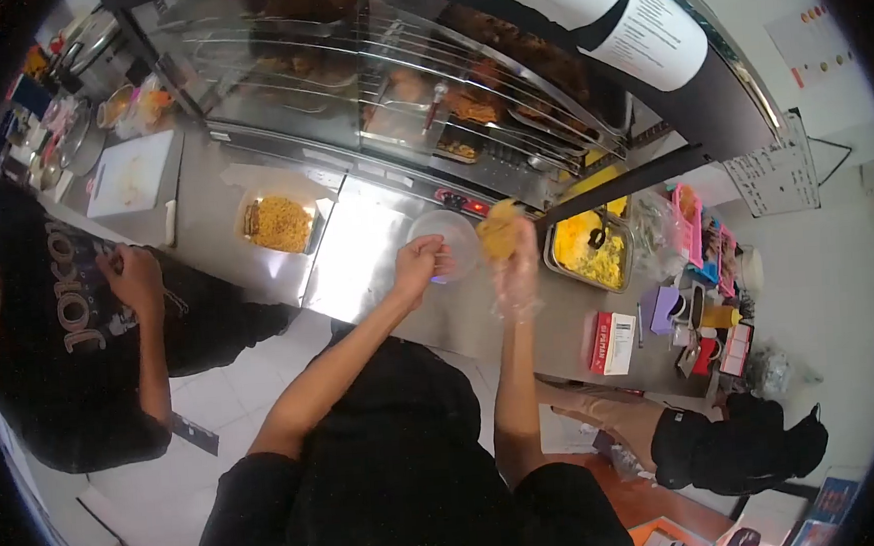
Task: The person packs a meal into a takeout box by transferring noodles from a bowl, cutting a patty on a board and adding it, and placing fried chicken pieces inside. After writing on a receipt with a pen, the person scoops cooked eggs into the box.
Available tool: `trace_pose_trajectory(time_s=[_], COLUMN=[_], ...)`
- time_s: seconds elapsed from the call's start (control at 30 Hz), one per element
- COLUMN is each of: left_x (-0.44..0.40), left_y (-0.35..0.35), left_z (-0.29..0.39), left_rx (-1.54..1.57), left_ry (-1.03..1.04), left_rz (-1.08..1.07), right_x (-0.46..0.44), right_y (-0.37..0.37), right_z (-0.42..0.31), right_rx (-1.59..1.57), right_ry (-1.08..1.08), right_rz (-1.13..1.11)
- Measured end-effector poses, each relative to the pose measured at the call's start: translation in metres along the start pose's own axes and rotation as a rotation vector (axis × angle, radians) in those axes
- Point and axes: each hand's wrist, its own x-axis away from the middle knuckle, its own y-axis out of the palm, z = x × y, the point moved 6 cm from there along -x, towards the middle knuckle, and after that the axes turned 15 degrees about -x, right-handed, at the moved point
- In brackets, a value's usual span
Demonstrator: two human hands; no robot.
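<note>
My left hand (420, 270) is closed at the near left rim of a round clear plastic bowl (460, 234) over the steel counter. A thin clear plastic glove covers my right hand (517, 273). Its fingers hold a flat yellow piece of food (499, 229), slightly blurred, just right of the bowl. To the right of that hand stands a metal tray (613, 284) of yellow food (596, 251) with a dark-handled utensil (598, 235) lying in it.
A glass display case (286, 102) with trays of cooked food lines the back. Leftward are a paper-lined box of orange-yellow crumbly food (279, 223), a white cutting board (133, 173) and a person in black (91, 334). A red-white box (611, 342) and another person (708, 447) are rightward.
</note>
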Motion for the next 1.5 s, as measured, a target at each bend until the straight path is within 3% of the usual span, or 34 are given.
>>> trace_pose_trajectory(time_s=[0.07, 0.13, 0.17, 0.23, 0.3, 0.33, 0.4, 0.47, 0.53, 0.57, 0.6, 0.63, 0.7, 0.73, 0.77, 0.83, 0.9, 0.97, 1.0, 1.1, 1.23, 1.3, 1.33, 1.37, 1.4, 1.5], left_x=[-0.007, -0.014, -0.016, -0.015, -0.023, -0.025, -0.02, -0.002, 0.022, 0.021, 0.019, 0.02, 0.036, 0.038, 0.043, 0.055, 0.064, 0.074, 0.077, 0.079, 0.068, 0.053, 0.037, 0.017, 0.014, 0.017], left_y=[-0.012, -0.025, -0.031, -0.042, -0.047, -0.05, -0.056, -0.075, -0.108, -0.124, -0.131, -0.135, -0.144, -0.146, -0.15, -0.155, -0.16, -0.177, -0.186, -0.216, -0.212, -0.197, -0.199, -0.196, -0.186, -0.164], left_z=[-0.015, -0.02, -0.025, -0.018, -0.028, -0.033, -0.025, -0.005, -0.014, -0.025, -0.047, -0.07, -0.089, -0.087, -0.098, -0.097, -0.11, -0.117, -0.12, -0.151, -0.168, -0.189, -0.217, -0.262, -0.261, -0.215], left_rx=[0.012, -0.356, -0.357, -0.661, -0.563, -0.466, -0.411, -0.451, -0.344, -0.351, -0.388, -0.419, -0.374, -0.353, -0.286, -0.327, -0.35, -0.705, -0.696, -0.673, -0.746, -0.932, -0.927, -1.04, -1.149, -1.249], left_ry=[-0.044, 0.047, 0.048, 0.258, 0.299, 0.336, 0.345, 0.415, 0.198, 0.205, 0.2, 0.177, 0.149, 0.174, 0.041, 0.006, -0.023, 0.301, 0.293, 0.016, -0.096, -0.146, -0.149, -0.103, -0.059, -0.211], left_rz=[0.076, 0.146, 0.148, 0.231, 0.23, 0.225, 0.258, 0.356, 0.433, 0.438, 0.29, 0.141, 0.09, 0.033, 0.032, 0.018, -0.013, -0.02, -0.013, -0.135, -0.217, -0.35, -0.354, -0.488, -0.627, -0.71], right_x=[-0.003, 0.0, 0.0, -0.006, -0.018, -0.021, -0.014, 0.012, 0.058, 0.075, 0.085, 0.089, 0.115, 0.12, 0.126, 0.141, 0.153, 0.169, 0.175, 0.188, 0.179, 0.17, 0.167, 0.163, 0.164, 0.163], right_y=[-0.056, -0.075, -0.079, -0.099, -0.111, -0.116, -0.081, -0.066, -0.082, -0.112, -0.148, -0.184, -0.251, -0.258, -0.258, -0.237, -0.198, -0.214, -0.217, -0.215, -0.209, -0.194, -0.19, -0.186, -0.186, -0.184], right_z=[0.043, 0.07, 0.081, 0.095, 0.097, 0.097, 0.085, 0.058, 0.042, 0.044, 0.053, 0.066, 0.073, 0.067, 0.061, 0.053, 0.04, 0.033, 0.033, 0.029, 0.036, 0.041, 0.041, 0.044, 0.047, 0.051], right_rx=[0.173, 0.348, 0.468, 0.587, 1.007, 1.005, 1.296, 1.284, 1.277, 1.055, 0.828, 0.83, 1.186, 1.19, 1.118, 1.042, 0.695, 0.757, 0.8, 0.813, 0.842, 0.833, 0.837, 0.852, 0.865, 0.825], right_ry=[0.079, 0.152, 0.191, 0.23, 0.008, 0.01, -0.17, -0.256, -0.323, -0.247, -0.165, -0.153, -0.076, -0.05, -0.033, -0.019, 0.174, 0.198, 0.22, 0.204, 0.23, 0.258, 0.262, 0.291, 0.323, 0.351], right_rz=[0.017, 0.039, 0.135, 0.225, 0.049, 0.048, -0.249, -0.177, -0.094, 0.087, 0.259, 0.263, 0.167, 0.155, 0.151, 0.188, 0.357, 0.376, 0.384, 0.481, 0.42, 0.358, 0.361, 0.33, 0.305, 0.235])
